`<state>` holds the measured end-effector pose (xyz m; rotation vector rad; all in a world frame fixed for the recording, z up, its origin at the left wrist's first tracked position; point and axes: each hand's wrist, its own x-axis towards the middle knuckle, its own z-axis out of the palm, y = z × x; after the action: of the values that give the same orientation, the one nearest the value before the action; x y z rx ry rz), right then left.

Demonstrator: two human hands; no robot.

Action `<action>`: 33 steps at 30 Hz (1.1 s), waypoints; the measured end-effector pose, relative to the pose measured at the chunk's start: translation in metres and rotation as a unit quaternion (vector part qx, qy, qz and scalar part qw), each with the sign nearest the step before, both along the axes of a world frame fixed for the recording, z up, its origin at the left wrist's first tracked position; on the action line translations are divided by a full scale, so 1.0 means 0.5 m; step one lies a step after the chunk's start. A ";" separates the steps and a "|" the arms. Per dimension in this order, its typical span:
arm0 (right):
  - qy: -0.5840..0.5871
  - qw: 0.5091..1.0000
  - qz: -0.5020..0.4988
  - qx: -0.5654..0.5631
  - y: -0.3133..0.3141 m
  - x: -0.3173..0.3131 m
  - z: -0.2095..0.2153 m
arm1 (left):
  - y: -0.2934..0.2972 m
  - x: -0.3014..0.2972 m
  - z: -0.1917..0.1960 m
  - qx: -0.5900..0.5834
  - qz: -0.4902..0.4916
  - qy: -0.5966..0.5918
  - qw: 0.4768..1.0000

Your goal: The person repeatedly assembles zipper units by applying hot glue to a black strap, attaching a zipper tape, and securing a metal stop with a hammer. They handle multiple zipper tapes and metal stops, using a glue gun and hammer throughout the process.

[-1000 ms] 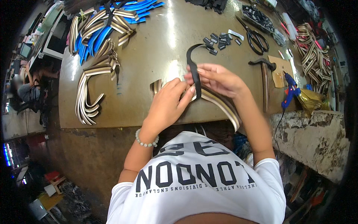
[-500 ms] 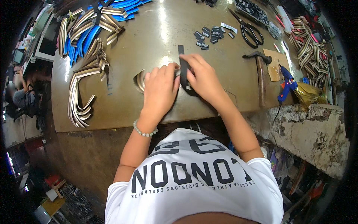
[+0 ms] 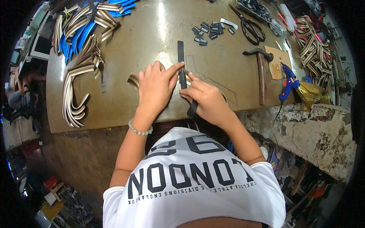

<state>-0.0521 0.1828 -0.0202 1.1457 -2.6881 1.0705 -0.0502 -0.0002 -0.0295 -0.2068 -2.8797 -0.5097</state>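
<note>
A narrow black strap [image 3: 180,51] runs toward me across a striped brown, cream and black strap [image 3: 133,79], whose end shows left of my left hand. My left hand [image 3: 155,85] is closed, its index fingertip on the black strap near the crossing; its thumb is partly hidden. Lower down, my right hand [image 3: 207,99] pinches the black strap between thumb and fingers. The loose end of the black strap hangs below my right fingers, curling near the table edge. Part of the striped strap shows between my hands, the rest under them.
Small black pieces [image 3: 203,32], scissors [image 3: 251,28], a hammer [image 3: 262,76] and a blue glue gun [image 3: 289,83] lie on the right side of the table [image 3: 125,110]. Striped straps [image 3: 70,95] and blue strips [image 3: 70,49] are on the left. More striped straps [image 3: 313,57] lie far right.
My right hand has slid down the black strap toward me and now pinches it lower. My left index finger has stretched out onto the strap. The view has shifted slightly.
</note>
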 end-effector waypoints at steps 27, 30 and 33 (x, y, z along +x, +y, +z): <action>0.020 0.995 -0.097 -0.014 0.045 0.016 -0.020 | -0.109 0.084 0.059 0.005 0.049 0.001 0.999; 0.002 0.995 -0.099 0.001 0.044 0.017 -0.008 | -0.123 0.089 0.072 -0.041 0.129 -0.110 0.985; 0.013 0.995 -0.093 0.022 0.040 0.016 0.000 | -0.097 0.089 0.093 -0.074 0.129 -0.108 0.983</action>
<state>-0.0441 0.2027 -0.0205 0.8858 -2.7451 0.9654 -0.0057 -0.0485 0.0171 0.2113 -3.0927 -0.2853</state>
